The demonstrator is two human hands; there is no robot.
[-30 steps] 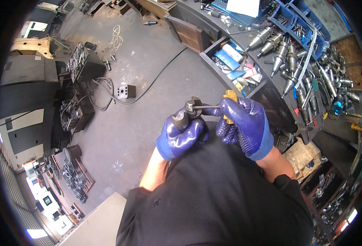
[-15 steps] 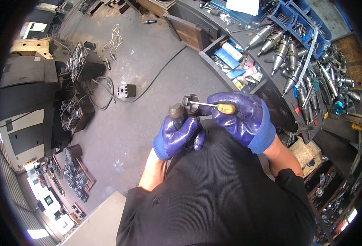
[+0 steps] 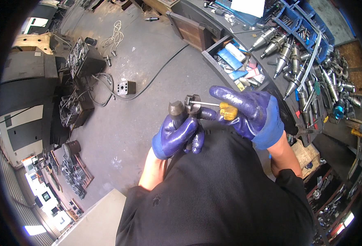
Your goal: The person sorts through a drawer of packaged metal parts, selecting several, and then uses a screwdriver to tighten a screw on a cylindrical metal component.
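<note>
My left hand (image 3: pixel 176 135), in a purple-coated blue glove, is closed around two dark steel pieces that look like milling cutters. One milling cutter (image 3: pixel 176 109) has a rounded body with a notched end; beside it stands the other milling cutter (image 3: pixel 193 103), its head cut with pockets. My right hand (image 3: pixel 250 112), gloved alike, holds a small screwdriver by its yellow handle (image 3: pixel 229 111). Its thin shaft (image 3: pixel 205 103) points left, and the tip meets the notched head of the right-hand cutter. A finger of the right hand reaches below the shaft toward that cutter. Any screw there is too small to make out.
On the right, a bench holds several metal tool holders (image 3: pixel 285 55) and blue bins (image 3: pixel 291 18). Below its edge an open drawer (image 3: pixel 238 61) contains small boxes. A drilled block (image 3: pixel 126 87) and a dark cable (image 3: pixel 160 74) lie on the floor. Machines stand left.
My right hand has shifted slightly right and turned, its upper finger lifting away from the screwdriver handle. The tip stays at the cutter head, and the left hand has hardly moved.
</note>
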